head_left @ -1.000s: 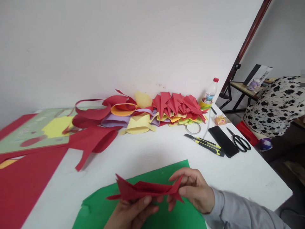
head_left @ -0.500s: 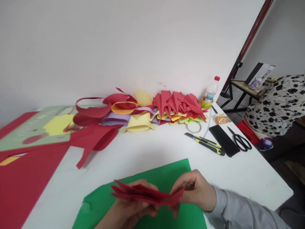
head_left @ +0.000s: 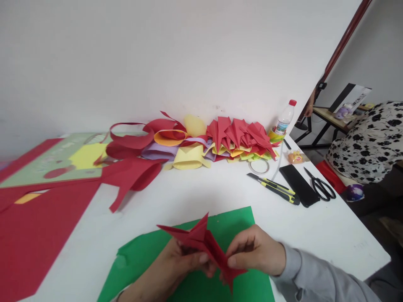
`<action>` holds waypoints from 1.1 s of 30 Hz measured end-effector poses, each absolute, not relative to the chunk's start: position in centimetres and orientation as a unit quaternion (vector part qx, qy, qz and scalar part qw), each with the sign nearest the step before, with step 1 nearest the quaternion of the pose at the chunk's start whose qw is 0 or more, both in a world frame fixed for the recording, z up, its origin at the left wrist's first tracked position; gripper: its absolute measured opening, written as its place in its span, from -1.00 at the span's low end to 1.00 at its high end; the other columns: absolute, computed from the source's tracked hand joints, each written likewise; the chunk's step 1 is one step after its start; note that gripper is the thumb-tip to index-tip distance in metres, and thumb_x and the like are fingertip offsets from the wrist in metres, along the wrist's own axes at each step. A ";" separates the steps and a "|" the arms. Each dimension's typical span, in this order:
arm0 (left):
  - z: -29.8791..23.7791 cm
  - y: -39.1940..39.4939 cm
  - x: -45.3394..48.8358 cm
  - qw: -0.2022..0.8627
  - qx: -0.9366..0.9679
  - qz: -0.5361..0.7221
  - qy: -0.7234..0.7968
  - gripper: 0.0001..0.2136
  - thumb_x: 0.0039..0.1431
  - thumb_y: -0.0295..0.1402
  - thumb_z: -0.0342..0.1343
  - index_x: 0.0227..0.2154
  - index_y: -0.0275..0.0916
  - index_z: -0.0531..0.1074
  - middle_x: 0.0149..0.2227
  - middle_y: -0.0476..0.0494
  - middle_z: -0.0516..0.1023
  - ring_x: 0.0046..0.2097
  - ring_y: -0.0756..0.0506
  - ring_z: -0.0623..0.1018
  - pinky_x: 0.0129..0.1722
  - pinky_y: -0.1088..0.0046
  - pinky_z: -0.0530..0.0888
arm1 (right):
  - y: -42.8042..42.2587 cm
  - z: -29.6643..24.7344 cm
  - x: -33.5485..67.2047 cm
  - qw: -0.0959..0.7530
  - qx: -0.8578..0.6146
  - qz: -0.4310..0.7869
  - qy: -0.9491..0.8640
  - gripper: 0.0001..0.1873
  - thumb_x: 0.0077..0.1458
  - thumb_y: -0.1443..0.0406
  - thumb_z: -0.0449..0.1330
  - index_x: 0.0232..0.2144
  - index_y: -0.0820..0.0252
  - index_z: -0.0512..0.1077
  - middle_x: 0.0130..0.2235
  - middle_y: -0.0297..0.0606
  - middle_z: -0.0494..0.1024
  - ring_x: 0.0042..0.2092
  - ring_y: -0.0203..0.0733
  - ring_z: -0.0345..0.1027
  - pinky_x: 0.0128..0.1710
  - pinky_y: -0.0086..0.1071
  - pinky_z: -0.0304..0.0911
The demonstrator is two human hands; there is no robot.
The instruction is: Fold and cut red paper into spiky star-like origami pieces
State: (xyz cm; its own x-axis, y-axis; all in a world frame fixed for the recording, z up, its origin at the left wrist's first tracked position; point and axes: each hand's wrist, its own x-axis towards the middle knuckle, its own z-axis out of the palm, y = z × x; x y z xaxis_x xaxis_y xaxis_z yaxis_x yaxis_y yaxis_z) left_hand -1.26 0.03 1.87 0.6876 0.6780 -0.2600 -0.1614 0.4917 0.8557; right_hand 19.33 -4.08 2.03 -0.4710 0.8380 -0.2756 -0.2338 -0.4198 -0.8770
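Note:
A folded red paper figure (head_left: 201, 241) with pointed ends is held between both hands, above a green sheet (head_left: 138, 256) on the white table. My left hand (head_left: 179, 260) grips its middle from the left and below, with the thumb along the near side. At its lower right end, my right hand (head_left: 256, 253) pinches the paper between thumb and fingers. Similar red folded paper pieces (head_left: 234, 132) are piled against the wall.
Rolled paper shapes (head_left: 189, 157) lie along the wall. To the right are a roll of tape (head_left: 259, 166), yellow-black utility knives (head_left: 277, 188), a black phone-like slab (head_left: 299, 184), scissors (head_left: 319, 184) and a bottle (head_left: 285, 117). Large red paper (head_left: 40, 239) covers the left side.
The red paper figure has turned from nearly level to slanting down to the right, showing its upper folds. Both hands stay on it. The view has shifted slightly left.

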 end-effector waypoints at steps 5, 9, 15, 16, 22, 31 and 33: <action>2.1 0.0 -0.2 0.797 0.401 0.308 0.329 -0.77 -0.15 -0.18 0.41 -0.46 -0.19 0.60 -0.50 -0.03 0.63 -0.49 -0.03 0.54 -0.44 0.49 0.49 | -4.1 2.1 19.0 0.389 -0.473 0.601 -0.514 -0.87 -0.10 0.29 0.30 -0.53 0.27 0.56 -0.56 -0.33 0.52 -0.54 -0.38 0.29 -0.53 -0.50 0.19; 2.6 -0.6 0.5 0.736 0.441 0.324 0.400 -0.70 -0.26 -0.16 0.43 -0.47 -0.21 0.57 -0.45 -0.06 0.64 -0.39 -0.11 0.57 -0.36 0.42 0.51 | -3.9 2.3 18.6 0.438 -0.540 0.427 -0.578 -0.86 -0.07 0.34 0.22 -0.57 0.27 0.54 -0.61 -0.32 0.48 -0.55 -0.34 0.26 -0.55 -0.48 0.17; 2.8 -1.0 1.1 0.700 0.489 0.301 0.425 -0.75 -0.14 -0.11 0.33 -0.51 -0.20 0.56 -0.50 -0.08 0.63 -0.40 -0.15 0.58 -0.35 0.38 0.52 | -3.5 2.1 18.6 0.423 -0.514 0.571 -0.480 -0.82 -0.07 0.22 0.29 -0.55 0.25 0.52 -0.60 -0.32 0.52 -0.56 -0.30 0.36 -0.54 -0.45 0.25; 2.9 -1.1 1.1 0.703 0.489 0.304 0.417 -0.76 -0.13 -0.12 0.32 -0.51 -0.20 0.55 -0.50 -0.07 0.62 -0.41 -0.14 0.57 -0.37 0.39 0.51 | -3.4 2.0 18.7 0.421 -0.497 0.607 -0.455 -0.80 -0.11 0.20 0.33 -0.55 0.25 0.51 -0.59 -0.31 0.54 -0.56 -0.30 0.38 -0.54 -0.46 0.27; 2.8 -1.0 1.4 0.698 0.501 0.316 0.403 -0.80 -0.11 -0.18 0.29 -0.51 -0.22 0.53 -0.55 0.01 0.53 -0.52 -0.02 0.44 -0.50 0.49 0.43 | -3.1 1.2 18.6 0.425 -0.471 0.651 -0.417 -0.77 -0.23 0.23 0.44 -0.54 0.26 0.52 -0.54 -0.34 0.57 -0.55 -0.38 0.36 -0.49 -0.50 0.28; 1.2 -1.2 1.0 0.615 0.556 0.328 0.452 -0.85 -0.04 -0.24 0.22 -0.47 -0.22 0.52 -0.44 -0.08 0.61 -0.36 -0.16 0.55 -0.34 0.38 0.47 | -3.2 1.3 18.0 0.409 -0.513 0.488 -0.576 -0.89 -0.03 0.30 0.22 -0.50 0.23 0.51 -0.65 -0.40 0.41 -0.61 -0.39 0.19 -0.60 -0.49 0.12; 1.2 -1.4 1.0 0.600 0.565 0.327 0.463 -0.84 -0.03 -0.24 0.22 -0.41 -0.20 0.54 -0.39 -0.09 0.63 -0.29 -0.20 0.58 -0.28 0.35 0.49 | -3.2 1.6 18.0 0.403 -0.507 0.445 -0.618 -0.89 -0.01 0.33 0.18 -0.48 0.22 0.52 -0.63 -0.39 0.42 -0.60 -0.37 0.21 -0.57 -0.49 0.14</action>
State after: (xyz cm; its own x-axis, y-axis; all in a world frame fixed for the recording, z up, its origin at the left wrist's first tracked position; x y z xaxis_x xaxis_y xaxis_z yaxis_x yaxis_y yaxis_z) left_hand 0.98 -1.35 1.20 0.3571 0.9154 -0.1858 0.1299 0.1483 0.9804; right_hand 17.98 -3.25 1.57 -0.1596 0.9861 0.0466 0.2677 0.0886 -0.9594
